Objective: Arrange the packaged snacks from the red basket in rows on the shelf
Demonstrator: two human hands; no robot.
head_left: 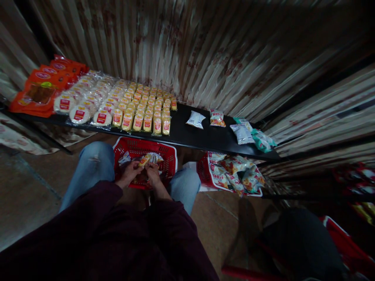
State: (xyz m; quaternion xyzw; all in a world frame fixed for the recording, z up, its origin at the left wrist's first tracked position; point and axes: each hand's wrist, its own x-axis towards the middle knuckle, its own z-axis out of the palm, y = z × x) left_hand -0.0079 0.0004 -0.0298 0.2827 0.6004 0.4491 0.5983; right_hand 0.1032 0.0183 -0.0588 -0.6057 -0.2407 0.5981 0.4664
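Holding a small yellow packet (144,160) above a red basket (175,164)

Gripping the packet with the curled fingers of the left hand (130,173), over the basket's inside. Bending the fingers of the right hand (153,174) at its right end; not being able to tell a grip from a touch. Having denim-covered knees (98,160) on either side of the basket and seeing wrapped packets (156,157) inside it. Facing a black shelf (179,130) bearing rows of yellow packs (143,113), with round white packs (80,114) and orange bags (42,91) to their left and loose bags (243,133) to their right. Having a second red basket (203,171) beside the right knee.
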